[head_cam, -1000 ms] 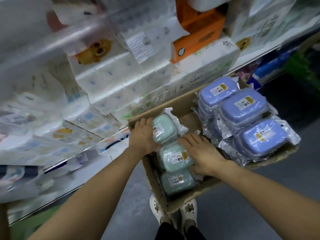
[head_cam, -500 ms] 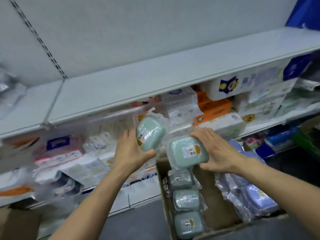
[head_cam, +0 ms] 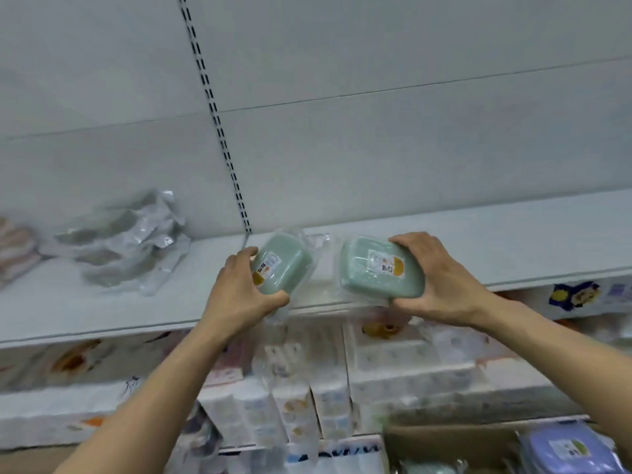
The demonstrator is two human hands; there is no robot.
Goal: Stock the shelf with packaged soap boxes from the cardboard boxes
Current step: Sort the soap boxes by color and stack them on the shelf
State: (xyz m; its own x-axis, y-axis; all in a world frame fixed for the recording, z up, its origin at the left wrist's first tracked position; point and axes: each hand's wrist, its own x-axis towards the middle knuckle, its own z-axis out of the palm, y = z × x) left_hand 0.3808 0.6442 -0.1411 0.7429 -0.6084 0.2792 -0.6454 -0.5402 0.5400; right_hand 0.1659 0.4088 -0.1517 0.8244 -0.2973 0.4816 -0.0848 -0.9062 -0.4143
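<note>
Head view: left hand has its grip curled round a green soap box at frame centre, and right hand grips a second green soap box beside it, both held just over the white shelf. Wrapped packs lie at left. A cardboard box holding a purple soap box sits lower right.

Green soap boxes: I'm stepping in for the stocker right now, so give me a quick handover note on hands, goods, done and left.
Left hand grips one wrapped green soap box; right hand grips another green soap box. Both are held over the white shelf, seemingly not yet set down.
Done: some clear-wrapped packs already lie on the shelf at left.
Left: place these two, then fetch more from the cardboard box below, which holds a purple soap box.
</note>
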